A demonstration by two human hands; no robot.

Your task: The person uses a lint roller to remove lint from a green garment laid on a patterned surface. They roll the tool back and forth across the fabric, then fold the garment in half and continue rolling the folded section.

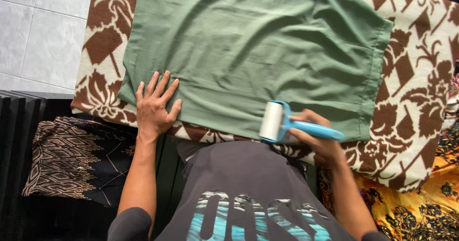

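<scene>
Head view, looking straight down. Green cloth [258, 50] spread flat over a brown-and-cream patterned blanket [420, 78] that covers the work surface; a few soft creases run across the cloth, hemmed edge on its right side.

Left hand [155, 107]: open, fingers splayed, palm pressed flat on the cloth's near-left corner. It grips nothing; the flat press looks meant to pin the fabric so it does not slide or bunch.

Right hand [318, 138]: closed around the blue handle of a lint roller [279, 122]. White roll sits at the cloth's near edge, right of centre, touching or just above the fabric, cannot tell which. Handle points right and toward the person, which sets the roll square to the near hem.

Around: white tiled floor [43, 26] far left. Dark batik cloth [71, 160] with fine tan pattern near left, below the surface edge. Yellow floral fabric [420, 207] near right. Person's dark printed shirt [248, 193] fills the near middle, close against the surface edge. Nothing lies on the green cloth besides hand and roller.
</scene>
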